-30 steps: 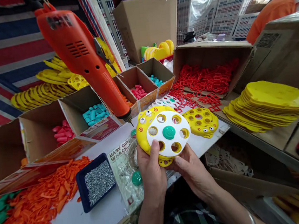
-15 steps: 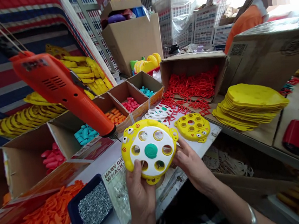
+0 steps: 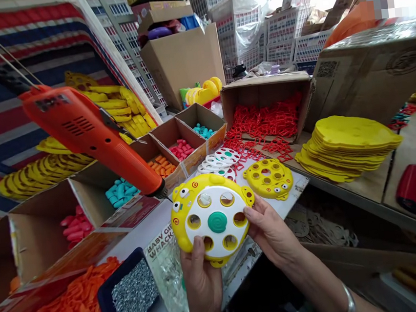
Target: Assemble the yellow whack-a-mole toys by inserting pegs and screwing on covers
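Both my hands hold a round yellow plastic toy board (image 3: 214, 219) with fish-like eyes, fitted with a white perforated disc (image 3: 214, 219) and a green spiral button (image 3: 217, 222). My left hand (image 3: 202, 286) grips it from below, thumb on the disc's lower edge. My right hand (image 3: 270, 233) holds its right rim. An orange electric screwdriver (image 3: 88, 133) hangs on a cord to the upper left, its bit just above the board. A second yellow board (image 3: 268, 179) lies on the white table (image 3: 155, 220), next to several white discs (image 3: 218, 164).
Cardboard compartments (image 3: 181, 146) hold teal, pink and orange parts. A blue tray of screws (image 3: 128, 296) and orange pieces (image 3: 64, 307) sit lower left. Red plastic frames fill a box (image 3: 263, 121). Stacked yellow boards (image 3: 347, 145) lie right. A person in an orange sleeve (image 3: 349, 19) stands behind.
The view has swung left and settled since the oldest frame. The toy board has turned counterclockwise in my hands, its eyes moving toward the left side.
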`<state>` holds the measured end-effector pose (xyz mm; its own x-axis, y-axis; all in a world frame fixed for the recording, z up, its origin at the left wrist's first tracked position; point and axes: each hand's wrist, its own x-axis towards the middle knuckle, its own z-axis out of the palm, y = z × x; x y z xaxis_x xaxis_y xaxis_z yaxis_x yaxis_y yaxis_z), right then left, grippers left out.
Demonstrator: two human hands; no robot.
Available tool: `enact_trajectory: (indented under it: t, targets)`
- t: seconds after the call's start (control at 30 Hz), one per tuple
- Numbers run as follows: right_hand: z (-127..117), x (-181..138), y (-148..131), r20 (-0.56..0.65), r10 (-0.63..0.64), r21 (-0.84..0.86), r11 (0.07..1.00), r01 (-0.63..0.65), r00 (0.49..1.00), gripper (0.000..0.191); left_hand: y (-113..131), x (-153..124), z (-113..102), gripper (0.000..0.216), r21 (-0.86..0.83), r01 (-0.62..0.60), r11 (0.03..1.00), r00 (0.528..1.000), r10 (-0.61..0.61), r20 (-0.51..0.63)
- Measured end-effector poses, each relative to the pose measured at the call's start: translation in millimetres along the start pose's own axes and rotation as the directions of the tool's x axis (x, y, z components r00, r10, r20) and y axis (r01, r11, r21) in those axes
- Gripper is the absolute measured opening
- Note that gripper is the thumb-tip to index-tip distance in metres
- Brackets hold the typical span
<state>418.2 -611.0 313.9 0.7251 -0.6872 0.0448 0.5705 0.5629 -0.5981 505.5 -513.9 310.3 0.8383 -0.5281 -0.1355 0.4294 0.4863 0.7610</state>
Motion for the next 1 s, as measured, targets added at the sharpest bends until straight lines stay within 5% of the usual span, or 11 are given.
enact_trajectory:
  t: [0.3,0.43,0.5,0.57,0.6,0.67,0.73,1.0]
  targets:
    - [1.9,-4.8,7.5,-0.075,-0.04,0.024,0.999,0.042,0.996,0.034,1.1,-7.9,-9.6,0.065,0.052,-0.018,0.998,0.999,0.016,0.051]
    - [-10.3,-1.9,-1.3,-0.004,-0.086,-0.236,0.968,0.082,0.996,0.044,9.3,-8.7,-10.8,0.065,0.103,-0.033,0.994,0.999,0.031,0.02]
    - [-13.4,3.8,-14.8,0.049,-0.363,-0.547,0.77,0.329,0.931,0.048,15.0,-8.2,-10.8,0.065,0.147,-0.063,0.987,0.998,0.064,-0.001]
    - [-10.1,10.6,-30.4,0.239,-0.586,-0.766,0.376,0.521,0.775,0.04,19.2,-7.8,-11.3,0.067,0.197,-0.107,0.975,0.994,0.108,0.003]
    - [-6.3,13.8,-37.2,0.356,-0.605,-0.799,0.198,0.568,0.712,0.031,20.5,-7.7,-12.2,0.069,0.22,-0.126,0.967,0.992,0.126,0.015]
    - [2.9,19.4,-46.4,0.523,-0.55,-0.781,-0.002,0.625,0.651,0.017,22.1,-7.9,-15.1,0.074,0.267,-0.155,0.951,0.988,0.152,0.029]
    - [10.3,22.9,-49.0,0.586,-0.507,-0.756,-0.062,0.652,0.632,0.012,23.7,-9.2,-19.0,0.074,0.324,-0.178,0.929,0.983,0.182,0.016]
    - [11.6,20.5,-40.8,0.619,-0.487,-0.727,-0.057,0.685,0.616,0.015,31.4,-19.2,-20.4,0.057,0.436,-0.261,0.861,0.963,0.266,0.052]
